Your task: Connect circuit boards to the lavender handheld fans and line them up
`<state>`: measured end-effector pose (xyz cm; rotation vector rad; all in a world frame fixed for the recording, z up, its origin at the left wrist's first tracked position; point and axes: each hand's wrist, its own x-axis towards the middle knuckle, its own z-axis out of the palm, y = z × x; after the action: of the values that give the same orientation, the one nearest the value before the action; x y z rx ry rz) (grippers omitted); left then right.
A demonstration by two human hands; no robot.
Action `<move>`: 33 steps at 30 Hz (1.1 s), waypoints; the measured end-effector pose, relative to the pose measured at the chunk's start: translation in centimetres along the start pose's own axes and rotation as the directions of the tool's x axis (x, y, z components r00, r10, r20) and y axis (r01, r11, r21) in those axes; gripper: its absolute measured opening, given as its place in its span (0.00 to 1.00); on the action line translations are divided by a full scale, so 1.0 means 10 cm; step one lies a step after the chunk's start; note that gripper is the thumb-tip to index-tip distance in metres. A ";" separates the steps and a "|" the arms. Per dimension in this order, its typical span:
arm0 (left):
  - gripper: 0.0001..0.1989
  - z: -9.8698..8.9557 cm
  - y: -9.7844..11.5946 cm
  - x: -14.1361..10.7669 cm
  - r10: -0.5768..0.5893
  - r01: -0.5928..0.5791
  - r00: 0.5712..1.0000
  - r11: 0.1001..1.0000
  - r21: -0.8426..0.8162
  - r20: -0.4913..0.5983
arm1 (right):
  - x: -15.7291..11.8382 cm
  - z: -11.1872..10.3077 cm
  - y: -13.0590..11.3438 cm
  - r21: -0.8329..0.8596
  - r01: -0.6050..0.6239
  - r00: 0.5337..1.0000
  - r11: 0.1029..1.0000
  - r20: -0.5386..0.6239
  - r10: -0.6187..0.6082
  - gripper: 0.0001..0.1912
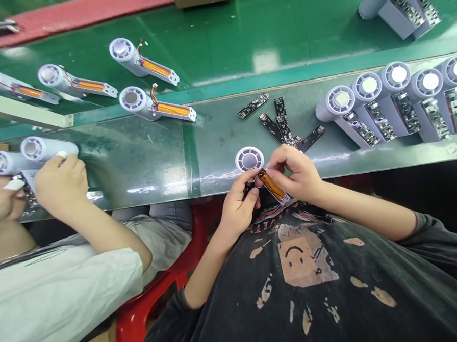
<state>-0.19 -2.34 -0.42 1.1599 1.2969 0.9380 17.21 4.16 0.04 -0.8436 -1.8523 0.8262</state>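
Observation:
A pale lavender device housing (pixel 250 159) with a round vented end stands at the bench's front edge, close to my body. Its open handle shows an orange-wrapped battery (pixel 273 186). My left hand (pixel 238 203) is closed beside the handle, thumb and index finger pinching a dark circuit board (pixel 249 184) that is mostly covered by the fingers. At the handle's top end, my right hand (pixel 295 172) pinches near the thin wires; whatever small part lies between its fingertips is hidden. Loose black circuit boards (pixel 281 122) lie in a pile just beyond my hands.
Housings with fitted boards (pixel 369 87) stand in a row at right, more behind them. Several housings with exposed orange batteries (pixel 166 110) stand at left. A co-worker's hands (pixel 60 182) handle similar housings at far left. A red stool (pixel 201 239) is between us.

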 end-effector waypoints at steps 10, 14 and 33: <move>0.15 0.01 0.02 0.03 0.091 -0.092 0.996 0.991 0.095 0.010 | 0.00 0.00 0.06 0.160 -0.228 0.967 0.960 0.155 0.204 0.04; 0.12 -0.01 0.03 0.04 0.101 -0.100 0.995 0.992 0.079 0.002 | 0.01 -0.01 0.07 -0.002 -0.107 0.983 0.994 0.149 0.106 0.04; 0.08 -0.08 0.17 0.04 0.038 -0.039 0.999 0.999 0.028 0.033 | -0.03 -0.07 0.05 -0.262 0.423 0.904 0.867 0.189 -0.384 0.06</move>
<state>-0.77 -1.51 1.25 1.2216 1.2692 0.9280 18.03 4.32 -0.24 -0.5519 -2.2066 0.3457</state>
